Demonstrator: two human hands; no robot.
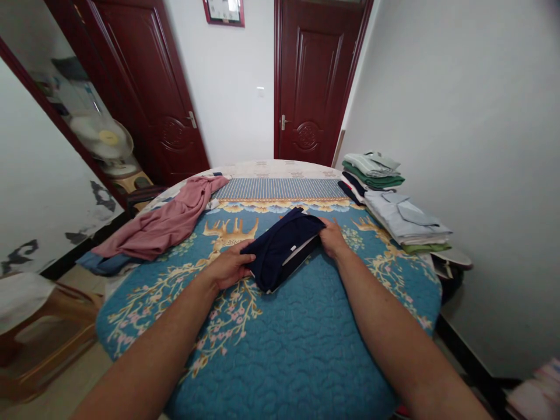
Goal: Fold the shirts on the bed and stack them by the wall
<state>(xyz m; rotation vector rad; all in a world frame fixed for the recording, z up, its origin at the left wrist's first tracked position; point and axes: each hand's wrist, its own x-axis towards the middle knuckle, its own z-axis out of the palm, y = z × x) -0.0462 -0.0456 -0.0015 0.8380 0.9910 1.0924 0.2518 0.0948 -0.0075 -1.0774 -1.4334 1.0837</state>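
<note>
A folded navy blue garment with a white edge and a small white tag is held between my hands over the middle of the table. My left hand grips its left end, the thumb on top and the other fingers partly beneath. At the opposite end, my right hand is closed on the upper right corner, with most fingertips hidden behind the cloth. Which kind of garment it is cannot be made out in its folded form.
A teal quilted cover with deer and blossoms lies over the round table. Loose pink clothing is heaped at the left, above blue fabric. Folded clothes stand in two piles on the right, one green-and-white, one pale grey. A stool stands left.
</note>
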